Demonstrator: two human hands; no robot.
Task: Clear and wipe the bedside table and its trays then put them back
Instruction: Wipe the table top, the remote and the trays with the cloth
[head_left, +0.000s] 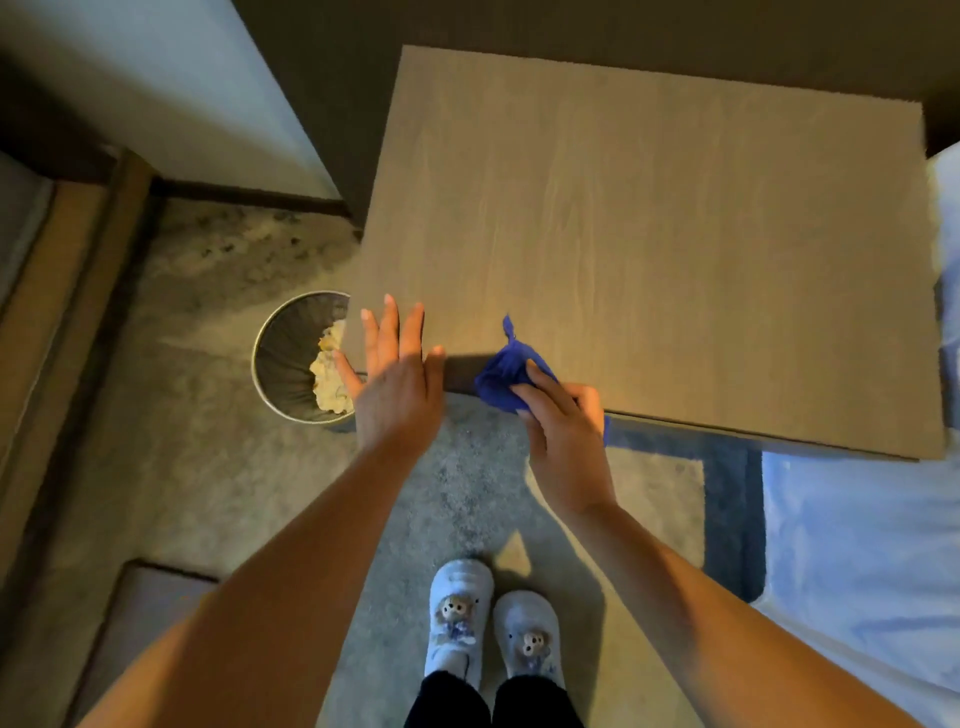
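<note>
The bedside table (649, 234) has a bare wooden top that fills the upper right of the view. My right hand (563, 431) grips a bunched blue cloth (506, 374) at the table's front edge, near its left corner. My left hand (397, 374) is flat with fingers spread, at the front left corner of the table, partly over the edge. It holds nothing. No trays are in sight.
A round metal waste bin (291, 358) with crumpled paper inside stands on the carpet just left of the table corner. A bed with pale bedding (857, 545) lies to the right. My feet in slippers (493, 618) stand on the carpet below.
</note>
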